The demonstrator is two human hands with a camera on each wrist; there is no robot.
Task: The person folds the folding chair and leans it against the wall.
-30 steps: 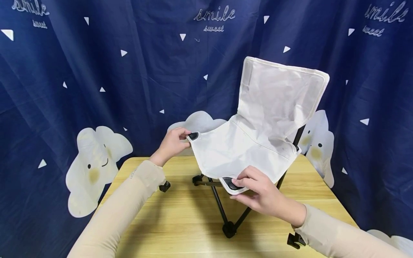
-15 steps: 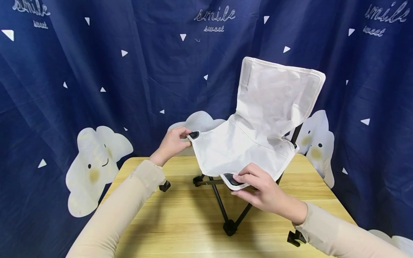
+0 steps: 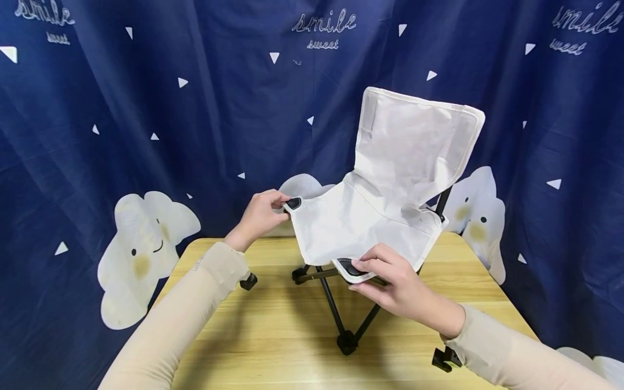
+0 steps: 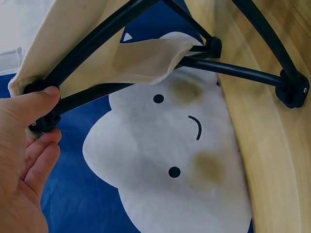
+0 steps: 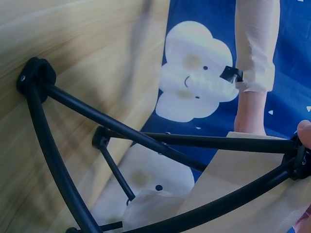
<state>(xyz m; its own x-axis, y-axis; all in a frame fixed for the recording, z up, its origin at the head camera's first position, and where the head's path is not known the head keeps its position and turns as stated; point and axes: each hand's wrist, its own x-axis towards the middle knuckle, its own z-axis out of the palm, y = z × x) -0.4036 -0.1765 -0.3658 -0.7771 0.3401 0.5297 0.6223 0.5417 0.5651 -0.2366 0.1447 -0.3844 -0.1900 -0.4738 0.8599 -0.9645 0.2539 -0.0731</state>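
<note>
The white chair [image 3: 358, 214] stands on the wooden worktop [image 3: 263, 338], its seat facing toward the near left and its backrest [image 3: 411, 143] rising at the rear. The hands are apart, each clamped on one front corner of the chair. The left hand [image 3: 262, 215] grips the far front corner, beside its black patch [image 3: 294, 203]; from the left wrist, the thumb lies against a black joint [image 4: 44, 121] under that corner, with other fingers curled below. The right hand [image 3: 397, 284] pinches the near front corner, fingertips on a second patch [image 3: 345, 265] and thumb at the underside of the edge. The right wrist view cuts most of this hand off, so how the fingers sit beneath is hard to tell.

Under the chair's seat, black legs [image 3: 331, 306] cross and meet at a foot [image 3: 347, 342] on the worktop. A black post [image 3: 443, 201] shows beside the backrest. The backrest fabric is creased where it meets the seat.

Behind the chair hangs a blue curtain [image 3: 219, 97] with white triangles and the words "smile sweet". A smiling cloud [image 3: 141, 287] is printed on it, well left of the chair. Pale sleeves [image 3: 168, 319] cover both arms, and a black clip [image 3: 248, 281] shows by the left cuff, left of the chair.
</note>
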